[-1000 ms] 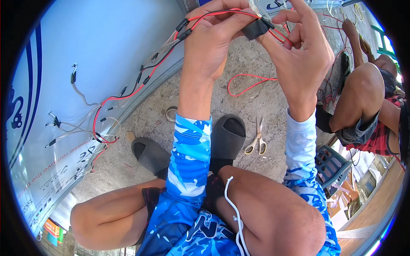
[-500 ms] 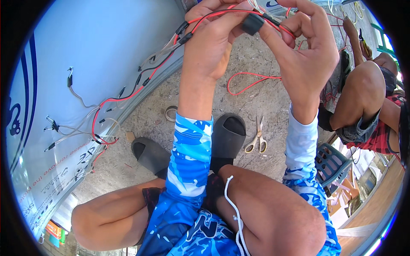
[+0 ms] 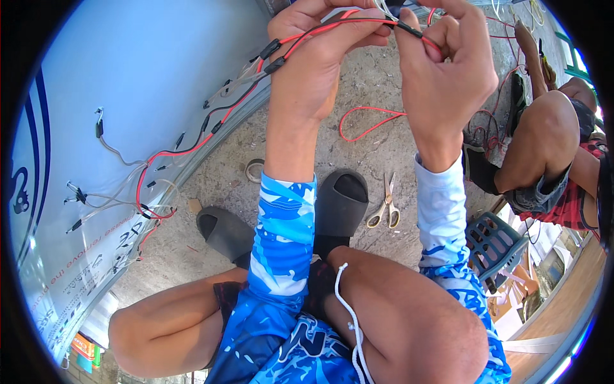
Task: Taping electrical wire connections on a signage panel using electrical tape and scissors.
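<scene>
A red and black wire bundle [image 3: 332, 25] runs across the back of my left hand [image 3: 313, 64] and over to my right hand [image 3: 444, 77]. Black-wrapped joints [image 3: 275, 64] show along it. The fingers of my left hand are closed on the wires near the top edge of the view, its fingertips partly hidden. My right hand has its thumb and curled fingers pinched at a dark wrapped section [image 3: 409, 29], where thin pale wires [image 3: 385, 8] also meet. From there the bundle trails left to a pale panel, its branches ending in small metal-tipped leads [image 3: 99, 128].
Scissors [image 3: 385, 205] and a tape roll [image 3: 254, 171] lie on the concrete floor, near a red wire loop [image 3: 368, 125]. The printed pale panel [image 3: 160, 70] stands at left. At right another person [image 3: 543, 134] crouches beside a teal plastic basket [image 3: 492, 246].
My right hand has shifted slightly left and rolled inward, closer to my left hand. The black piece that hung between the hands is no longer plainly visible.
</scene>
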`<state>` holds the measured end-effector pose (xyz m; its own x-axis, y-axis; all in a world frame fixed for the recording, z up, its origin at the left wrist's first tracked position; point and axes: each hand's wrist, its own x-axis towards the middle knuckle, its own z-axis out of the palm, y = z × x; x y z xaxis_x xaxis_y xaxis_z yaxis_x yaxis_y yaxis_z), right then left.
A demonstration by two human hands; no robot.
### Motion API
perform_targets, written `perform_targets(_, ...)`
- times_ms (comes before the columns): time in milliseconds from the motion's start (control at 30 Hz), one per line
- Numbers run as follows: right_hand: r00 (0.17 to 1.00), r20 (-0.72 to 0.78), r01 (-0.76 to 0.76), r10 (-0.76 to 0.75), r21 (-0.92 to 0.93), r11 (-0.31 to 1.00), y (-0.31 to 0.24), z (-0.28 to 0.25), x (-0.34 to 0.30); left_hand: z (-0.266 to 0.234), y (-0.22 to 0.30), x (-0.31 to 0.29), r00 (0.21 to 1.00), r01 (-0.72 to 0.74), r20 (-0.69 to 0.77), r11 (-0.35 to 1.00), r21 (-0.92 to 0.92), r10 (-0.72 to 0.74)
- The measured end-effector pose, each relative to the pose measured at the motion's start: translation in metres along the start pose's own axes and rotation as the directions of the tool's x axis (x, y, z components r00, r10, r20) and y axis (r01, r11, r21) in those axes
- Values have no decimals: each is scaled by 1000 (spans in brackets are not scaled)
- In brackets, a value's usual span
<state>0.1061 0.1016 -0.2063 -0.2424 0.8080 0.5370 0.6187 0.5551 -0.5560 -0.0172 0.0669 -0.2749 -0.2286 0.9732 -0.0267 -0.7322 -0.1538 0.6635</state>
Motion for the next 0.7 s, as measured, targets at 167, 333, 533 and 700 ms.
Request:
perform_targets(167,999,10,31,-31,-27,999,-7,0,8,0,1,0,1000,-26,-4,1000,13,26)
perform_targets(333,992,-26,-119,126,180,976,-12,-2,3,5,-7,7,996,-70,-43,996,63,73)
perform_targets(533,990,106,84,-96,113,990,-14,-14,3,8,-6,9,990,-98,-85,988,122,109)
perform_targets(700,954,237,-217,183,124,968,-31,-18,19,27,6,5,979,-65,-179,979,195,100)
